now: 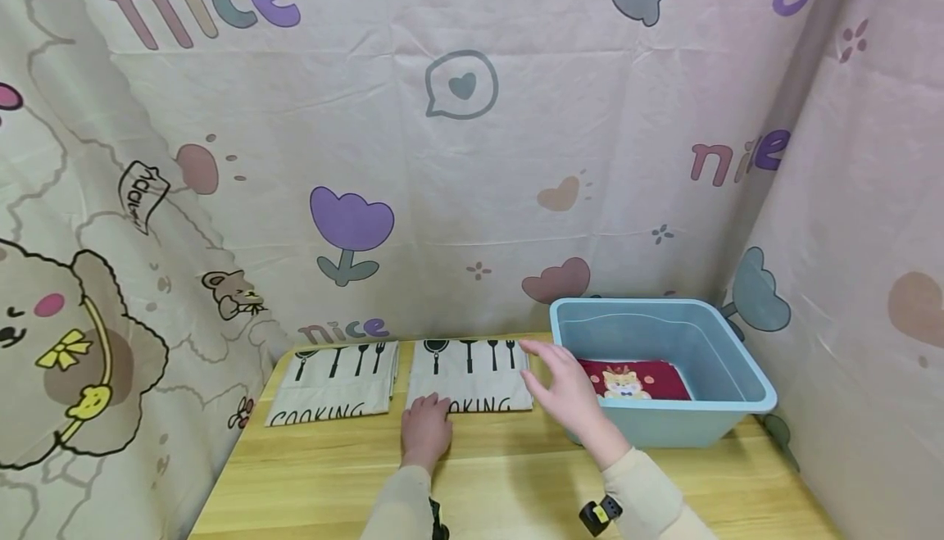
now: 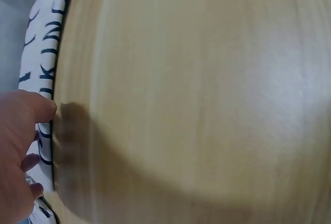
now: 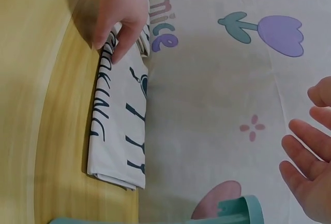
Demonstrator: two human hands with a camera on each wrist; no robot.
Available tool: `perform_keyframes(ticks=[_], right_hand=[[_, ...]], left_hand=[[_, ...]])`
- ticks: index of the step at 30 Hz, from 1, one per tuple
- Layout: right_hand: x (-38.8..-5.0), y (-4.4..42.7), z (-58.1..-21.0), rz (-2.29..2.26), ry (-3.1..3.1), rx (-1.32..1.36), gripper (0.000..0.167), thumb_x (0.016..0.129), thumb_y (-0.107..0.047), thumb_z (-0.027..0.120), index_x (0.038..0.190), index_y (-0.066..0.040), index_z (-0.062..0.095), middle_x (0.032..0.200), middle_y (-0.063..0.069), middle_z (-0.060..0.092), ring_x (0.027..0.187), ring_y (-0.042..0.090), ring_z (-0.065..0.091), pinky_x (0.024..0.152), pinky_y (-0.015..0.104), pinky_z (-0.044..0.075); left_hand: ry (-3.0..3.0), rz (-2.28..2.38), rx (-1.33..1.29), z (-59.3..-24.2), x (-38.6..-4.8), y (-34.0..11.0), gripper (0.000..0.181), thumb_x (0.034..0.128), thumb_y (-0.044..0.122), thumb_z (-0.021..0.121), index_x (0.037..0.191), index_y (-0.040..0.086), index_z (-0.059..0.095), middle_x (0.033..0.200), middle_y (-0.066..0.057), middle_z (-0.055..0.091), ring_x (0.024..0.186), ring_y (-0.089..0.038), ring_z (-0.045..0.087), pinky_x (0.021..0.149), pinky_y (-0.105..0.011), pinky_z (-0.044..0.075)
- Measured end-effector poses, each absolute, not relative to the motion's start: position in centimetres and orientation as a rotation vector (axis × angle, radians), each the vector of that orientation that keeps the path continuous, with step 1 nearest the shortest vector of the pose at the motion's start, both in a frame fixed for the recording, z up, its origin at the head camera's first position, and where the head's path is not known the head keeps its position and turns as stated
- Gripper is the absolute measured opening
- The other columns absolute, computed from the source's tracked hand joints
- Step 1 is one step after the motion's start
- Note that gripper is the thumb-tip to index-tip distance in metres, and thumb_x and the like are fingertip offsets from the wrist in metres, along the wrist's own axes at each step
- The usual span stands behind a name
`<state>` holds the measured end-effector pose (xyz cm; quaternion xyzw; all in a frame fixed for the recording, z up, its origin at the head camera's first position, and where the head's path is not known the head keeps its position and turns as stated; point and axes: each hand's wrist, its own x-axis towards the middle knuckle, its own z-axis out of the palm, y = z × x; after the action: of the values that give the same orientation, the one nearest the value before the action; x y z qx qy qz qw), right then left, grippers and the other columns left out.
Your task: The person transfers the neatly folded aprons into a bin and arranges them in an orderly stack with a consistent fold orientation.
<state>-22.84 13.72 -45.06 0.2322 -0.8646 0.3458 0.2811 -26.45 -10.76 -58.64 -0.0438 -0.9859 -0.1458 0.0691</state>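
Observation:
Two folded white cloths with black utensil prints and lettering lie side by side, the left cloth (image 1: 335, 384) and the right cloth (image 1: 479, 376). My left hand (image 1: 426, 433) rests on the front left corner of the right cloth; in the right wrist view this hand (image 3: 123, 12) has thumb and fingers on the cloth (image 3: 119, 125) near its far end. My right hand (image 1: 568, 388) hovers beside the right cloth's right edge, fingers spread and holding nothing. The left wrist view shows my left hand (image 2: 18, 146) at the lettered edge of the cloth (image 2: 45, 63).
A light blue bin (image 1: 664, 425) stands on the right of the wooden table (image 1: 310, 474), with a dark red cloth (image 1: 656, 384) bearing a cartoon animal inside. Printed curtains (image 1: 472, 171) hang behind the table and at both sides.

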Motion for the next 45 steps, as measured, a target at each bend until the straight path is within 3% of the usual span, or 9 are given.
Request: perform_keyframes(ticks=[8, 14, 22, 45], right_hand=[[-22.9, 13.2, -45.5, 0.957, -2.361, 0.595, 0.042, 0.086, -0.01, 0.076, 0.127, -0.007, 0.065, 0.122, 0.007, 0.067, 0.114, 0.026, 0.06, 0.098, 0.046, 0.047], [-23.0, 12.8, -45.9, 0.975, -2.378, 0.577, 0.043, 0.086, -0.009, 0.076, 0.127, -0.006, 0.064, 0.123, 0.007, 0.067, 0.114, 0.027, 0.06, 0.097, 0.046, 0.048], [-23.0, 12.0, -46.4, 0.998, -2.376, 0.571, 0.043, 0.085, -0.008, 0.076, 0.127, -0.008, 0.065, 0.12, 0.006, 0.068, 0.112, 0.026, 0.06, 0.095, 0.047, 0.048], [-22.7, 11.2, -49.2, 1.102, -2.43, 0.506, 0.039, 0.088, -0.006, 0.072, 0.126, -0.005, 0.063, 0.119, 0.008, 0.068, 0.109, 0.026, 0.062, 0.095, 0.049, 0.048]], left_hand=[[-2.924, -0.408, -0.163, -59.5, -25.9, -11.2, 0.032, 0.0866, 0.013, 0.072, 0.119, 0.011, 0.071, 0.125, -0.015, 0.063, 0.118, -0.039, 0.053, 0.097, -0.056, 0.042], [-2.866, -0.38, -0.167, -59.8, -25.6, -11.3, 0.024, 0.0837, 0.01, 0.074, 0.107, 0.015, 0.076, 0.107, -0.01, 0.067, 0.101, -0.035, 0.058, 0.083, -0.054, 0.047], [-2.865, -0.376, -0.138, -60.1, -25.2, -11.7, 0.019, 0.0827, 0.009, 0.073, 0.098, 0.02, 0.076, 0.092, -0.004, 0.063, 0.087, -0.028, 0.053, 0.071, -0.05, 0.046], [-2.808, -0.368, -0.24, -60.6, -20.9, -13.9, 0.014, 0.0777, 0.009, 0.076, 0.083, 0.021, 0.071, 0.078, 0.002, 0.053, 0.075, -0.024, 0.046, 0.061, -0.044, 0.039]])
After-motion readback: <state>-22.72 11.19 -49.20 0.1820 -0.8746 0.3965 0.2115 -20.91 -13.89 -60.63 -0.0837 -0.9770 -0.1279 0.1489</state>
